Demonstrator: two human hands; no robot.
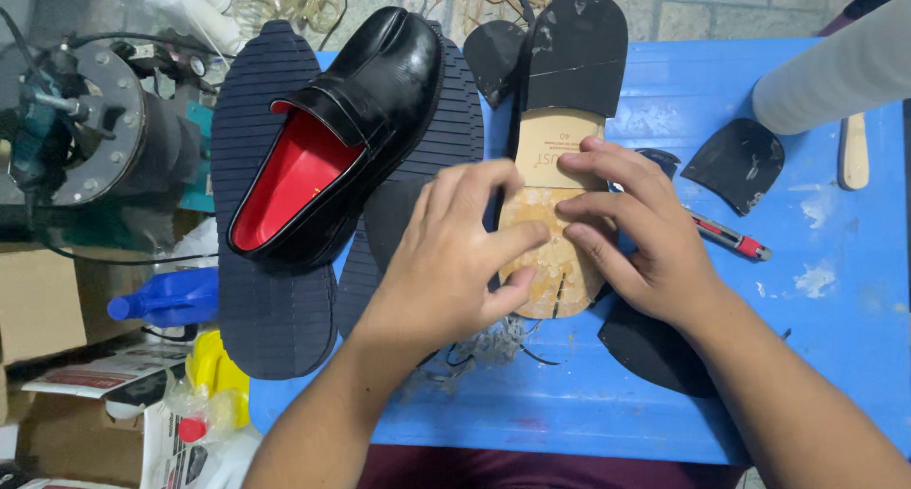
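A tan shoe sole with a black heel piece at its far end lies upside down on the blue table. My left hand presses flat on its near left part, fingers spread. My right hand presses on it from the right, fingertips on the tan surface. Neither hand grips anything. To the left, a black loafer with a red lining rests on two ribbed black rubber soles.
A black heel piece, a red-tipped pen-like tool and a wooden stick lie at the right. A grey sleeve of another person reaches in top right. A machine, a blue bottle and bottles stand left of the table.
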